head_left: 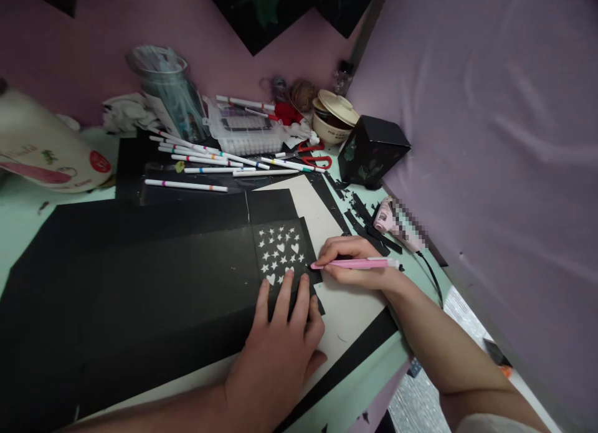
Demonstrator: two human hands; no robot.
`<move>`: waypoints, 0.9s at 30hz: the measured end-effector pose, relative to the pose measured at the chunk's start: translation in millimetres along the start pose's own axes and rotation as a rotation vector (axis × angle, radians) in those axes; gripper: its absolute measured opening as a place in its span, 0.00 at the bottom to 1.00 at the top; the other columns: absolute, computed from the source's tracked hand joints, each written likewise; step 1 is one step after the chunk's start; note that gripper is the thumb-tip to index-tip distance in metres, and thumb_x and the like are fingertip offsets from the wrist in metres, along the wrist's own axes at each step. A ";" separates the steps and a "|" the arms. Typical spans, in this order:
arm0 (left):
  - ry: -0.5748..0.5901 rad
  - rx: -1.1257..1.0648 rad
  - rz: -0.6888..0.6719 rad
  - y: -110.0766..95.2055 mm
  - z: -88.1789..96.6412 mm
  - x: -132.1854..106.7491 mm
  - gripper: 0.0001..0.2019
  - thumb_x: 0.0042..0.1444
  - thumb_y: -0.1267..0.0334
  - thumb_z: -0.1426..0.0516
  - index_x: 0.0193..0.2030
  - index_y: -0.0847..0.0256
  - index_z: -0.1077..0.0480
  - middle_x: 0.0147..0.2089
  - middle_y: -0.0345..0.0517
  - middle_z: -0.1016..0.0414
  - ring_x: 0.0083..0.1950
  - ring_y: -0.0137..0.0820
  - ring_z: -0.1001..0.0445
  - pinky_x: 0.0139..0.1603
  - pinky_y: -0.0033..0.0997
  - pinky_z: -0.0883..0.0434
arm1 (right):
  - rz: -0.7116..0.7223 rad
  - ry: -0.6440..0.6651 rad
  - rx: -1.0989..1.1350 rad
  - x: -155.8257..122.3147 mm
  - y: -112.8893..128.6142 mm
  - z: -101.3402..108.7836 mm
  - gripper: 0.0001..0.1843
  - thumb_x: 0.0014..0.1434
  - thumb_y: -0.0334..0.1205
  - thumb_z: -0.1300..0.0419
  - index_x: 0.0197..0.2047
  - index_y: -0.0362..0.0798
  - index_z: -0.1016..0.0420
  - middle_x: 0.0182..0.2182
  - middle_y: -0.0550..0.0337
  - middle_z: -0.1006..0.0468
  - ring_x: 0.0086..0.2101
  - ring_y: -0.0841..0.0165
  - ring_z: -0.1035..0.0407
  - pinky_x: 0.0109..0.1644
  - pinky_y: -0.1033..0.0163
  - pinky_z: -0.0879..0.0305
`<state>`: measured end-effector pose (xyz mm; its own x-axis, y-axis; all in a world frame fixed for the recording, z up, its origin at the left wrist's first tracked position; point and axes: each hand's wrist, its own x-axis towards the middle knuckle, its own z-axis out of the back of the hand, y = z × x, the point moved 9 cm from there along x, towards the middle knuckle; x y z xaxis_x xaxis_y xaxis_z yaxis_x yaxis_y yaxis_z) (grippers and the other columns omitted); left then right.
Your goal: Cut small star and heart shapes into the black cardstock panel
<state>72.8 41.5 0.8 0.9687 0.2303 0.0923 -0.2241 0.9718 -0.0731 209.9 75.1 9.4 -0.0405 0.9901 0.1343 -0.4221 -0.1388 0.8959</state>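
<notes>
My right hand [352,261] grips a slim pink craft knife [359,263], pen-shaped, its tip down near the right edge of the patterned panel. A large folded sheet of black card [140,265] lies across the desk. On its right end is a panel of white stars and hearts [281,248]. My left hand [284,333] rests flat on that end with its fingers spread, the fingertips covering some of the lower shapes. Under the card lies a white sheet [355,302], with its right part showing.
Several white markers [187,185] lie behind the card, near red-handled scissors [320,161] and a clear plastic box [245,134]. Black paper scraps [369,230] and a pink corded tool [402,227] are at right. A black box [374,149] and a big bottle [47,146] stand behind.
</notes>
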 end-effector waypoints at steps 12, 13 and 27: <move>0.009 0.002 0.010 1.0 -1.7 -0.4 0.28 0.59 0.40 0.48 0.57 0.59 0.30 0.67 0.60 0.39 0.68 0.57 0.46 0.62 0.65 0.46 | -0.011 0.005 -0.006 -1.4 -0.8 0.3 0.09 0.55 0.29 0.41 0.37 0.47 0.20 0.32 0.57 0.21 0.32 0.68 0.27 0.38 0.62 0.31; 0.007 0.003 0.008 1.0 -0.9 -0.3 0.28 0.59 0.41 0.48 0.57 0.59 0.30 0.66 0.60 0.39 0.68 0.58 0.46 0.62 0.65 0.46 | -0.029 0.000 -0.020 -2.1 -2.2 -0.1 0.09 0.55 0.29 0.41 0.38 0.47 0.21 0.32 0.57 0.21 0.32 0.68 0.27 0.37 0.63 0.31; 0.024 -0.033 0.017 1.8 -0.9 2.1 0.28 0.58 0.43 0.45 0.58 0.61 0.31 0.66 0.62 0.38 0.68 0.59 0.44 0.62 0.67 0.43 | -0.112 -0.418 -0.335 -29.7 20.6 -13.4 0.07 0.60 0.33 0.44 0.37 0.50 0.24 0.32 0.61 0.20 0.31 0.69 0.27 0.37 0.65 0.32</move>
<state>74.6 43.6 0.0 0.9672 0.2453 0.0666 -0.2375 0.9654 -0.1074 190.2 43.0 18.2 0.3563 0.8964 0.2638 -0.6712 0.0491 0.7396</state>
